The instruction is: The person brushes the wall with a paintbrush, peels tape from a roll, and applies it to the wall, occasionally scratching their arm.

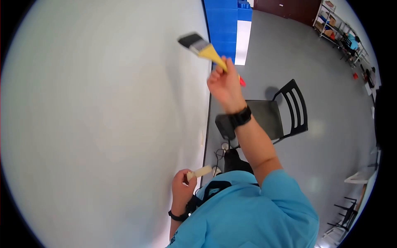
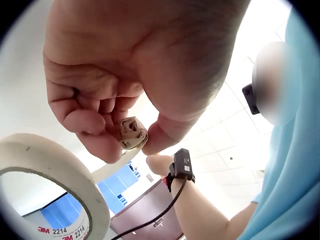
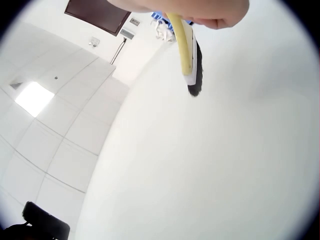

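Observation:
My right hand (image 1: 226, 85) is raised beside the white wall (image 1: 107, 107) and grips a flat paintbrush (image 1: 211, 53) by its yellow handle. The brush's black bristles point up and left, overlapping the wall in the head view; a red handle end shows below the hand. Lower down, near my body, my left hand (image 1: 183, 191) pinches a crumpled wad of masking tape (image 2: 132, 133) between thumb and fingers. A pale strip leads from the wad towards a roll of masking tape (image 2: 94, 192), which is marked 3M 2214 inside its core.
A black chair (image 1: 264, 118) stands on the grey floor to the right, close to my legs. Blue blocks (image 1: 223, 25) are stacked at the far end of the wall. Shelving (image 1: 331, 25) stands at the far right, and a cable (image 1: 219, 155) lies near my feet.

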A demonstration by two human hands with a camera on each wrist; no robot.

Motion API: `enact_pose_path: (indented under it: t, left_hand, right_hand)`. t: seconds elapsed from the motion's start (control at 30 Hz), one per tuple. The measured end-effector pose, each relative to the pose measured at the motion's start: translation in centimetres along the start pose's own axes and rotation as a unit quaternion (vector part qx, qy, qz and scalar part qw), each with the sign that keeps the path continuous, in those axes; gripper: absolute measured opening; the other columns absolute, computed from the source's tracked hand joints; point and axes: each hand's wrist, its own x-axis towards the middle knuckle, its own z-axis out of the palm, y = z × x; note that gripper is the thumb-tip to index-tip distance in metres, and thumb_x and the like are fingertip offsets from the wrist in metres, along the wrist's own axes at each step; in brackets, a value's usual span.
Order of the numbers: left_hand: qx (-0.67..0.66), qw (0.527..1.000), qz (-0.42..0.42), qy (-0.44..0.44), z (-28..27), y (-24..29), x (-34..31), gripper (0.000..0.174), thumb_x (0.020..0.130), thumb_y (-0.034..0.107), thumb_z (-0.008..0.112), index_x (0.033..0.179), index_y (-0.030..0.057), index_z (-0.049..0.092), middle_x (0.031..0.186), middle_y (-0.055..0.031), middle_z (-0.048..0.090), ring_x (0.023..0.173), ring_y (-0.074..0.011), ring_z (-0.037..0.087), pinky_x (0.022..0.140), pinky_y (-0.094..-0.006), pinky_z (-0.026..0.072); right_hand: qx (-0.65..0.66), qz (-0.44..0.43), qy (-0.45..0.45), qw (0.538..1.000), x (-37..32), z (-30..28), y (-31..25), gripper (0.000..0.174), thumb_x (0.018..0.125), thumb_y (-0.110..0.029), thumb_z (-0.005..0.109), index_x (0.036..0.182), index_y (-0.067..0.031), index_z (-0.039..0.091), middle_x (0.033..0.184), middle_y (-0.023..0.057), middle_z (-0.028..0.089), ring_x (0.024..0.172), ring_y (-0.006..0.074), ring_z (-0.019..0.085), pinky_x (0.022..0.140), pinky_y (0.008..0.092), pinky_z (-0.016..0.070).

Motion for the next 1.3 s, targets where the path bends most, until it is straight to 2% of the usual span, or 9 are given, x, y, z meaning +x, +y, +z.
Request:
enact_pose_path:
  t: [0.2,0.3,0.47,0.53,0.83,1.07,1.1,1.17,1.3]
  left_hand:
    - [-0.017,0.999,-0.018,0.041,2.8,1.9,3.6,0.020,0.081,0.006,0.067,0.098,-0.0007,0.060,0.080,-0.0051,0.060,0.067,-0.0108,0.055,0.062,-0.0243,0.0471]
    - [-0.006,0.998,-0.020,0.051,4.4,2.9,5.6,0.021,0.081,0.006,0.067,0.099,-0.0006,0.060,0.080,-0.0050,0.060,0.067,-0.0112,0.054,0.062,-0.0245,0.0466]
    - [0.043,0.997,-0.016,0.062,6.6,5.0,8.5,0.020,0.081,0.001,0.064,0.100,-0.0003,0.058,0.081,-0.0016,0.058,0.068,-0.0078,0.053,0.062,-0.0227,0.0443]
    - [0.025,0.997,-0.027,0.073,7.3,5.4,9.4,0.022,0.079,0.007,0.068,0.099,-0.0003,0.060,0.080,-0.0053,0.059,0.068,-0.0125,0.053,0.063,-0.0252,0.0456]
    - [0.059,0.994,-0.047,0.079,9.8,6.1,12.0,0.024,0.077,0.006,0.069,0.099,0.0003,0.060,0.080,-0.0055,0.058,0.067,-0.0141,0.051,0.061,-0.0262,0.0441]
    - [0.080,0.995,-0.027,0.062,10.8,6.7,13.3,0.021,0.079,0.002,0.065,0.100,-0.0012,0.059,0.079,-0.0030,0.058,0.066,-0.0093,0.051,0.062,-0.0233,0.0445]
    - [0.080,0.994,-0.032,0.060,10.8,6.9,13.3,0.022,0.078,0.004,0.067,0.098,-0.0001,0.059,0.079,-0.0042,0.058,0.066,-0.0120,0.051,0.061,-0.0250,0.0442]
    - [0.080,0.995,-0.031,0.056,10.6,6.9,13.3,0.023,0.077,0.006,0.069,0.097,0.0010,0.060,0.079,-0.0054,0.057,0.066,-0.0148,0.051,0.061,-0.0266,0.0439]
    - [0.089,0.995,-0.022,0.034,10.0,6.7,13.1,0.023,0.077,0.007,0.069,0.097,0.0012,0.060,0.079,-0.0055,0.057,0.066,-0.0152,0.051,0.061,-0.0268,0.0440]
  right_hand:
    - [0.032,0.010,-0.243,0.970,6.8,10.8,-2.8,0.018,0.099,-0.038,0.054,0.102,-0.0202,0.056,0.074,-0.0037,0.047,0.064,0.0097,0.042,0.056,0.0235,0.0368]
    - [0.039,0.026,-0.290,0.956,10.0,13.3,-3.0,0.015,0.100,-0.034,0.053,0.102,-0.0198,0.057,0.069,-0.0036,0.047,0.061,0.0091,0.044,0.055,0.0225,0.0366]
    - [0.007,0.084,-0.296,0.952,15.3,10.1,-1.6,0.022,0.097,-0.039,0.058,0.107,-0.0194,0.056,0.075,-0.0037,0.045,0.065,0.0087,0.041,0.056,0.0207,0.0355]
    - [-0.040,0.127,-0.237,0.962,17.2,7.1,-0.5,0.024,0.096,-0.039,0.059,0.108,-0.0190,0.056,0.076,-0.0043,0.045,0.066,0.0078,0.041,0.055,0.0203,0.0353]
    - [-0.072,0.151,0.016,0.986,18.7,-12.5,1.2,0.020,0.094,-0.037,0.063,0.106,-0.0208,0.057,0.071,-0.0067,0.044,0.065,0.0063,0.043,0.055,0.0201,0.0357]
    - [-0.159,0.184,0.294,0.924,15.4,-29.1,2.8,0.020,0.089,-0.038,0.066,0.092,-0.0196,0.058,0.067,-0.0057,0.044,0.056,0.0066,0.042,0.046,0.0214,0.0333]
    - [-0.157,0.181,0.294,0.925,15.2,-29.8,2.7,0.020,0.089,-0.038,0.066,0.092,-0.0196,0.058,0.067,-0.0057,0.044,0.056,0.0066,0.042,0.046,0.0214,0.0333]
    - [-0.309,0.221,0.353,0.855,15.1,-30.9,2.6,0.027,0.092,-0.038,0.062,0.079,-0.0159,0.055,0.061,-0.0050,0.045,0.047,0.0078,0.040,0.041,0.0245,0.0296]
    - [-0.414,0.216,0.313,0.827,15.0,-27.9,1.8,0.029,0.092,-0.038,0.061,0.076,-0.0148,0.053,0.061,-0.0038,0.046,0.046,0.0081,0.039,0.039,0.0279,0.0263]
